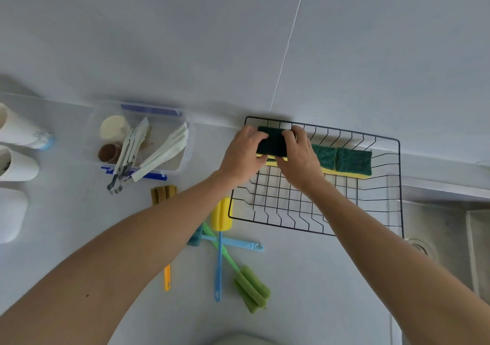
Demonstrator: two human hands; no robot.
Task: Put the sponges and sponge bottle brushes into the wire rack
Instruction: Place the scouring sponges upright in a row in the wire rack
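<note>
Hands, left hand (242, 156) and right hand (298, 156), grip one green-yellow sponge (271, 144) from both ends, keeping it level over the wire rack (344, 232), at the rack's far left corner, probably to line it beside two sponges (342, 161) along its far edge. Bottle brushes (221, 241) lie crossed on the desk (305, 278) near the rack's front left corner.

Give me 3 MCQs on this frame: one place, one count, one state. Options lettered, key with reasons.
1. Where are the bottle brushes?
A. in the wire rack
B. on the counter beside the rack
C. in the sink

2. How many sponges lie in the rack apart from the one in hand?
A. none
B. two
C. five

3. What are the hands doing?
A. both grip one sponge
B. both hang idle
C. each holds a brush

Key: B, the yellow brush and green brush lie on the counter, outside the wire rack. B, two sponges sit side by side. A, left hand and right hand grip the dark sponge.
</note>
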